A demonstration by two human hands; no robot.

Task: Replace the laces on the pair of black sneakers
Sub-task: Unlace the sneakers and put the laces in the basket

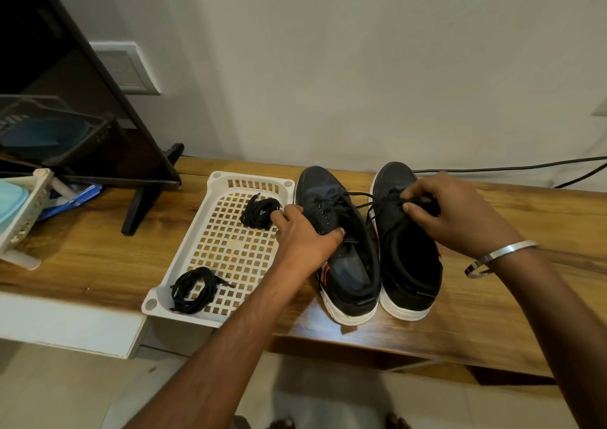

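Note:
Two black sneakers with white soles stand side by side on the wooden table, toes toward the wall. My left hand [303, 236] grips the left sneaker [341, 251] at its side, thumb on the tongue. Over the right sneaker [405, 248], my right hand [450, 213] pinches a bunch of black lace [358, 197] that runs across from the left sneaker's eyelets. A white perforated tray [184, 289] to the left holds two coiled black laces, one at the back [261, 212], one at the front [193, 289].
A dark screen on a black stand [141, 205] stands at the left rear. A white rack with blue items [23, 211] sits at the far left. A black cable [512, 167] runs along the wall behind the shoes. The table edge [361, 336] is close to me.

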